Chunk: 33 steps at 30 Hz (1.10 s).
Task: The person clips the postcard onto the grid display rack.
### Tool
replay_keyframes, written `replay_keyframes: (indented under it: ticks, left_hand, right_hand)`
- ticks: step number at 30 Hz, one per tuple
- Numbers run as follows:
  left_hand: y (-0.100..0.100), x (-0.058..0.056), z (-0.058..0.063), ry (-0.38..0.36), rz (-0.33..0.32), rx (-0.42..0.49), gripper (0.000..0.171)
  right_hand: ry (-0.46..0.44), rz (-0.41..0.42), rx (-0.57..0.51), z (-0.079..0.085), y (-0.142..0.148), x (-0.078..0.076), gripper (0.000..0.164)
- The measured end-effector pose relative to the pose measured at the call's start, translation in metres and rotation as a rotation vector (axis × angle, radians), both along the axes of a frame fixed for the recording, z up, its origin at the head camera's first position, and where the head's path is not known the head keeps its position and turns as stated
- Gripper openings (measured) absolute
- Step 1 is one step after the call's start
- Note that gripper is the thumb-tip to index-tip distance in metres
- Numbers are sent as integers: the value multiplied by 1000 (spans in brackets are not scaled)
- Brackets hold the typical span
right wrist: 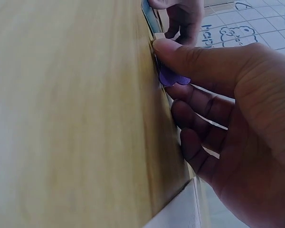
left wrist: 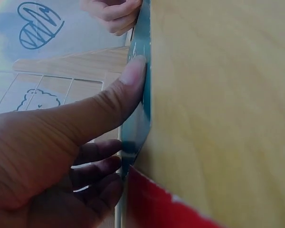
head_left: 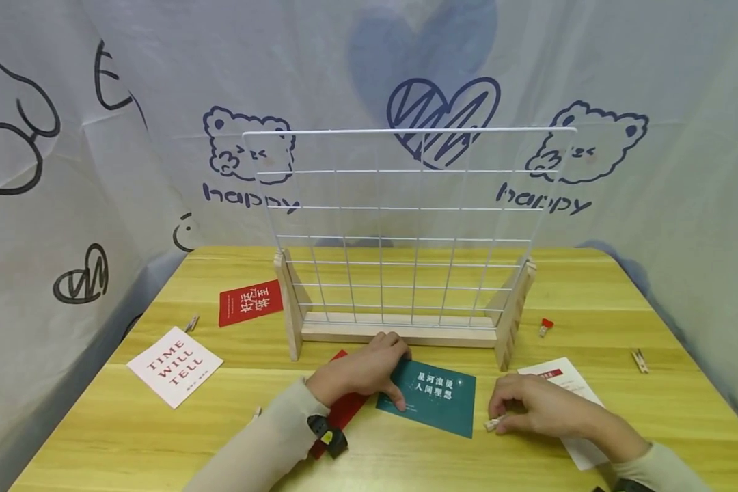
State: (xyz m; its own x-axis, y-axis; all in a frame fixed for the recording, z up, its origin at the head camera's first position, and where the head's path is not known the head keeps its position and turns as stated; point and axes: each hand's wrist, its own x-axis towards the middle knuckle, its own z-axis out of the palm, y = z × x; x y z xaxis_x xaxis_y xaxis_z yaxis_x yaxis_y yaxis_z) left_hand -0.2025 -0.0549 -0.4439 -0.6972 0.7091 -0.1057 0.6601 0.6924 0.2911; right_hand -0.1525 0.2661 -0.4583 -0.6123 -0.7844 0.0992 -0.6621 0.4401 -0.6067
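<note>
A teal card (head_left: 438,400) with white lettering lies on the table in front of the wire grid rack (head_left: 396,262). My left hand (head_left: 369,365) holds its left end, the thumb on the printed face and the fingers curled at the far edge. A red card (head_left: 347,408) lies partly hidden under that hand and wrist. To the right of the teal card, my right hand (head_left: 531,404) pinches a small wooden clothespin (head_left: 493,424) between thumb and index finger; the right wrist view shows its purple decoration (right wrist: 173,77). A white card (head_left: 581,391) lies partly beneath the right hand.
At the left are a pink-white card (head_left: 175,367), a red card (head_left: 249,303) beside the rack's foot, and a clothespin (head_left: 192,323). On the right lie a clothespin with a red heart (head_left: 545,327) and a plain-looking one (head_left: 639,361). A printed curtain (head_left: 344,61) hangs behind the table.
</note>
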Motion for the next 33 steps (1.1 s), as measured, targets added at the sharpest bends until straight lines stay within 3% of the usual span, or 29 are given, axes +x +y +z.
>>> replay_keyframes:
  ticks: [5,10,18,25,33]
  left_hand:
    - [1,-1,0,19,-17,17,78]
    - [1,-2,4,45,-79,98,76]
    - [1,-2,12,83,-122,131,57]
    - [-1,0,25,13,-134,183,37]
    - [-7,1,34,-70,-218,249,21]
  right_hand:
    - [-9,1,6,1,1,1,6]
    - [-46,10,-22,3,3,2,5]
    - [-94,-4,-17,15,6,2,4]
    - [-66,-90,15,31,10,0,5]
    - [4,-121,10,45,11,-3,11]
